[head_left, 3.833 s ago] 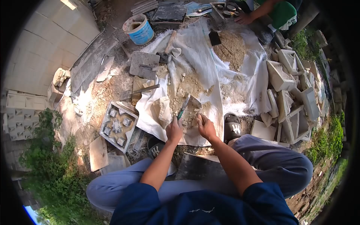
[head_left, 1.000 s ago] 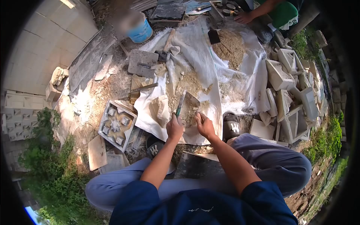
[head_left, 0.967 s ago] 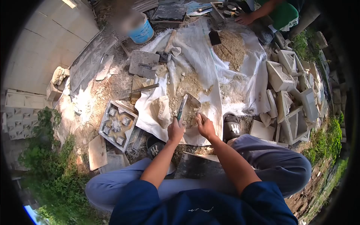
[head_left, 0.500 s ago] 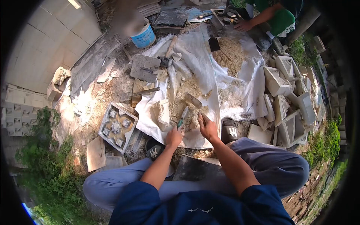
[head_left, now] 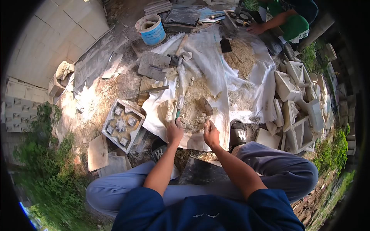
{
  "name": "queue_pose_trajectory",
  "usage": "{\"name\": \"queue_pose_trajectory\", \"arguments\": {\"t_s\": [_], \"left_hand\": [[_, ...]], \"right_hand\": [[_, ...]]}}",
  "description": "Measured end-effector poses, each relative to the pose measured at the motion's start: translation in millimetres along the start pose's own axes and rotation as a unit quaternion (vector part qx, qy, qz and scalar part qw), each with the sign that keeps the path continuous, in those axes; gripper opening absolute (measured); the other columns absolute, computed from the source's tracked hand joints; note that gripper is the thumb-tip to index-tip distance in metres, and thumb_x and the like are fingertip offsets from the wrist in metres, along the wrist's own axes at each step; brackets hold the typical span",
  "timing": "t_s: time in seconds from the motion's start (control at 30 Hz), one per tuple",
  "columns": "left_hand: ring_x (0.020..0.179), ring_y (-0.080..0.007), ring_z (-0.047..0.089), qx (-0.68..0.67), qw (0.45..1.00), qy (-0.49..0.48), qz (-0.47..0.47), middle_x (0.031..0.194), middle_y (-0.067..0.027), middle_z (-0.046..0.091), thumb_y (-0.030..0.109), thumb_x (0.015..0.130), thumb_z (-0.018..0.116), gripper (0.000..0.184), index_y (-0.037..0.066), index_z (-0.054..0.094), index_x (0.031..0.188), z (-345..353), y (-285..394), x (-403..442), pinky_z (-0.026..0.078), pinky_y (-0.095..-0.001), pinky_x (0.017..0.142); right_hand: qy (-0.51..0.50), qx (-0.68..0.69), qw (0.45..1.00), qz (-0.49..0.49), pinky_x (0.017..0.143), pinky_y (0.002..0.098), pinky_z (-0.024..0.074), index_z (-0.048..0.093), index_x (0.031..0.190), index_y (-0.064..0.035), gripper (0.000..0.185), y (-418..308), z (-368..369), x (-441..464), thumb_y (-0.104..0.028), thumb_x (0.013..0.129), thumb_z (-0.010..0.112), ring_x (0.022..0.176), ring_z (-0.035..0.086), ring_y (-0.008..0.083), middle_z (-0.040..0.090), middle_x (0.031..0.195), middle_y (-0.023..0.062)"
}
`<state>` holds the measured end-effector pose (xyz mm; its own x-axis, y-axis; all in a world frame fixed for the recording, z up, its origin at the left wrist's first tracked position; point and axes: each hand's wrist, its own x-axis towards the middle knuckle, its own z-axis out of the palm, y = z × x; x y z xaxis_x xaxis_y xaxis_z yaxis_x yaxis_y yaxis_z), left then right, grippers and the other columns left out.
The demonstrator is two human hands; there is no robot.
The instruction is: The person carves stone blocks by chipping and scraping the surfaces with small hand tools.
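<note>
My left hand [head_left: 174, 132] is closed round the green handle of a narrow trowel-like tool [head_left: 179, 103], its pale blade pointing away from me. Beside that blade lies a pale broken chunk [head_left: 164, 110] on the white sheet [head_left: 192, 143]. Closed too, my right hand [head_left: 211, 134] grips a trowel [head_left: 205, 106] with a flat, brownish blade; its handle is mostly covered by the fingers. Between the two tools spreads a heap of damp-looking sandy mix [head_left: 194, 115], crumbly near my hands.
A patterned mould [head_left: 122, 125] lies left, near a plastering float [head_left: 153, 65] and a hammer [head_left: 179, 52]. Beyond are a bucket [head_left: 151, 32] and a sand pile [head_left: 239, 57]. Cast blocks [head_left: 289, 86] crowd the right. A co-worker's hand [head_left: 255, 29] is at the upper right.
My left hand has moved slightly left and up, bringing its blade upright beside the pale chunk. My right hand has drawn a little nearer to me. The mix between them is more exposed.
</note>
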<state>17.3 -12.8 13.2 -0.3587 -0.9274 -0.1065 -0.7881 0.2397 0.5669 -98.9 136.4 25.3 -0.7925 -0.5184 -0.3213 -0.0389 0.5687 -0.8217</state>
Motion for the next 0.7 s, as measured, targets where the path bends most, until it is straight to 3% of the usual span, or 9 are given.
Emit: {"name": "queue_pose_trajectory", "arguments": {"t_s": [0.17,0.23,0.3,0.33,0.43,0.5,0.53,0.63,0.7], "left_hand": [[0.079,-0.0487,0.063,0.043,0.999,-0.014,0.031,0.080,-0.0285,0.066,0.041,0.100,0.047,0.045,0.000,0.063,0.089,6.9,-1.9,-5.8,0.048,-0.0576,0.071],[0.077,-0.0485,0.063,0.037,0.998,-0.032,0.031,0.078,-0.0279,0.065,0.040,0.100,0.048,0.043,0.001,0.062,0.089,3.5,5.5,-7.8,0.048,-0.0571,0.070],[0.076,-0.0483,0.063,0.032,0.998,-0.050,0.028,0.077,-0.0273,0.065,0.039,0.099,0.049,0.041,0.001,0.062,0.090,1.3,13.2,-10.7,0.048,-0.0567,0.070],[0.076,-0.0480,0.063,0.026,0.997,-0.045,0.053,0.076,-0.0269,0.065,0.038,0.099,0.049,0.039,0.001,0.061,0.092,1.4,16.3,-12.9,0.048,-0.0566,0.069],[0.076,-0.0471,0.064,0.010,0.994,-0.033,0.104,0.077,-0.0260,0.066,0.034,0.098,0.052,0.033,0.002,0.061,0.099,10.2,11.6,-23.0,0.049,-0.0557,0.069],[0.081,-0.0462,0.065,0.061,0.985,-0.124,0.100,0.081,-0.0252,0.068,0.037,0.098,0.051,0.036,0.004,0.061,0.106,12.3,5.8,-35.0,0.051,-0.0547,0.073],[0.088,-0.0449,0.066,0.153,0.971,-0.184,0.026,0.086,-0.0242,0.069,0.042,0.098,0.050,0.039,0.007,0.061,0.111,9.9,7.5,-40.4,0.052,-0.0542,0.077],[0.092,-0.0441,0.066,0.134,0.973,-0.187,0.000,0.089,-0.0240,0.070,0.048,0.097,0.049,0.043,0.009,0.061,0.113,3.6,12.1,-30.0,0.052,-0.0540,0.078],[0.090,-0.0438,0.067,0.119,0.976,-0.185,0.002,0.089,-0.0245,0.070,0.047,0.098,0.048,0.043,0.008,0.061,0.112,-3.1,21.3,-16.8,0.052,-0.0543,0.077]], "right_hand": [[-0.052,0.006,0.999,0.011,0.096,0.0431,0.0475,0.056,0.132,-0.0013,0.047,0.5,6.4,-2.1,-0.032,0.097,0.057,0.115,0.060,0.0418,0.064,0.114,0.0299],[-0.013,0.004,0.997,-0.070,0.081,0.0413,0.0535,0.056,0.133,-0.0014,0.048,14.8,14.6,13.9,-0.033,0.097,0.058,0.093,0.070,0.0347,0.068,0.105,0.0285],[-0.041,0.008,0.999,-0.035,0.055,0.0370,0.0517,0.057,0.133,-0.0017,0.048,22.3,13.1,29.8,-0.034,0.097,0.058,0.057,0.065,0.0224,0.070,0.080,0.0200],[-0.062,0.024,0.998,-0.012,0.047,0.0353,0.0462,0.057,0.133,-0.0021,0.048,22.8,10.8,33.4,-0.034,0.097,0.059,0.047,0.057,0.0186,0.065,0.070,0.0154],[-0.084,0.047,0.995,0.018,0.037,0.0336,0.0389,0.057,0.134,-0.0030,0.050,14.7,2.6,33.8,-0.036,0.097,0.059,0.037,0.050,0.0152,0.056,0.054,0.0072],[-0.108,0.065,0.989,0.073,0.037,0.0339,0.0394,0.057,0.135,-0.0036,0.050,8.2,-4.8,33.8,-0.037,0.097,0.059,0.037,0.051,0.0151,0.057,0.054,0.0075],[-0.106,0.065,0.990,0.069,0.037,0.0339,0.0394,0.057,0.135,-0.0036,0.050,6.4,-6.1,35.8,-0.037,0.097,0.059,0.037,0.051,0.0151,0.057,0.054,0.0075],[-0.097,0.063,0.991,0.065,0.036,0.0325,0.0375,0.057,0.134,-0.0024,0.051,8.5,-6.4,37.8,-0.038,0.097,0.059,0.035,0.047,0.0133,0.054,0.052,0.0050],[-0.102,0.036,0.994,0.032,0.048,0.0361,0.0493,0.058,0.133,-0.0017,0.052,15.1,-4.9,37.5,-0.039,0.097,0.059,0.050,0.063,0.0214,0.065,0.064,0.0147]]}}
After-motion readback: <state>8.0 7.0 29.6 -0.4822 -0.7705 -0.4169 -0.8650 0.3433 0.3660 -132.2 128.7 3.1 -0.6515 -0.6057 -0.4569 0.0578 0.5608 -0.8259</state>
